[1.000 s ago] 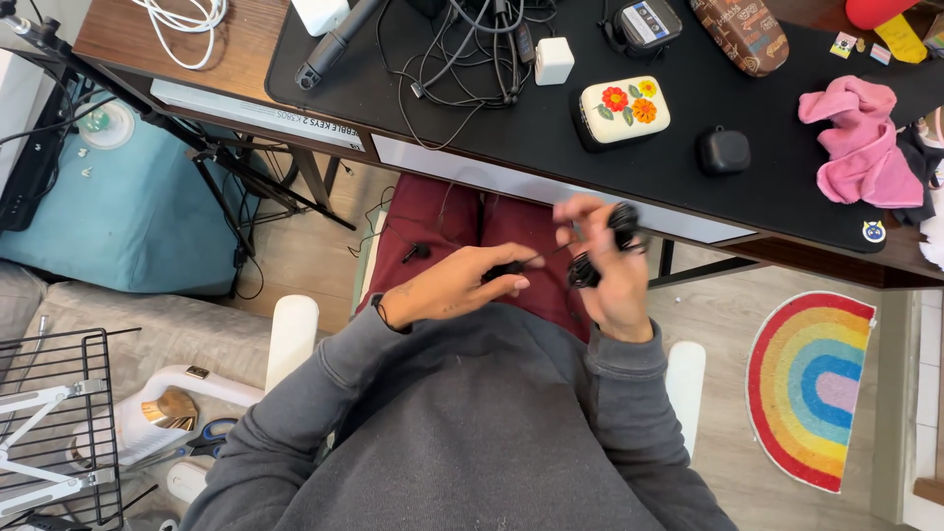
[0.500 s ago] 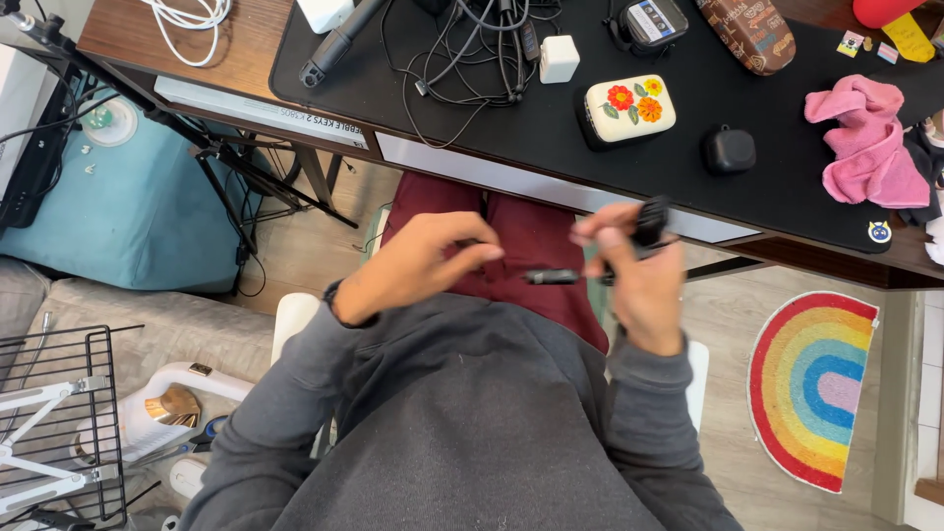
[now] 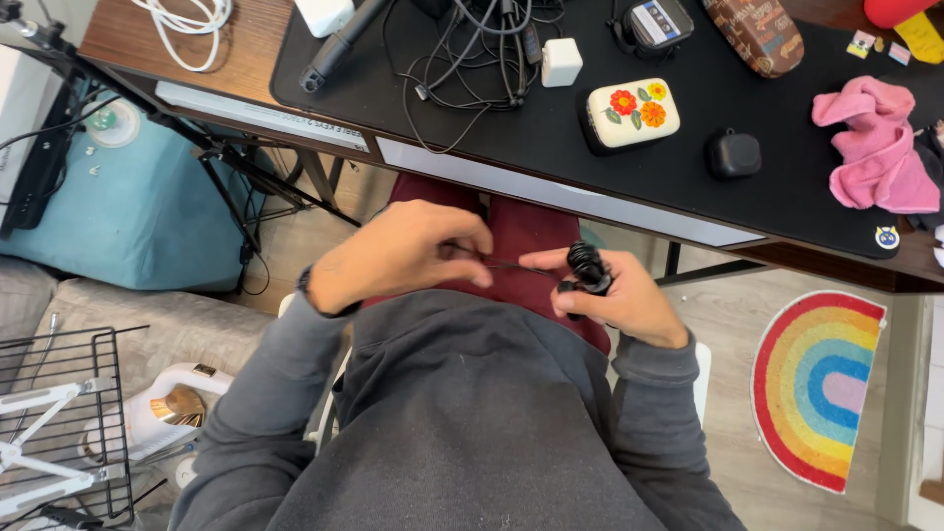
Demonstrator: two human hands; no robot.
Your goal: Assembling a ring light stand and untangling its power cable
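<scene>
The black cable [image 3: 587, 267] sits mostly gathered into a tight coil, held over the person's lap, just below the near edge of the desk [image 3: 551, 187]. The right hand [image 3: 629, 300] is closed around the coil, thumb and fingers clamping the loops. The left hand [image 3: 403, 254] pinches a short straight tail of the same cable, drawn taut between the two hands toward 9 o'clock of the coil. Judging from this, most of the winding looks done; only that short tail appears left to wrap or tuck, and I cannot tell whether there is a plug at its end, since the left fingers cover it.

The desk runs across the top, covered by a black mat [image 3: 688, 167]. At 12 o'clock of the hands lies a tangle of black cords [image 3: 472, 49] with a small white cube charger [image 3: 561, 61] beside it. At 1 o'clock sits a cream case with painted flowers [image 3: 632, 113], then a small black earbud case [image 3: 734, 153], and at 2 o'clock a crumpled pink cloth [image 3: 875, 147]. A white cable [image 3: 187, 20] lies on bare wood at 11 o'clock.

Below, the floor is pale wood planking. A rainbow half-round rug [image 3: 816, 388] lies at 4 o'clock, a teal box [image 3: 128, 216] at 9 o'clock, and a black wire rack [image 3: 59, 423] at 8 o'clock.
</scene>
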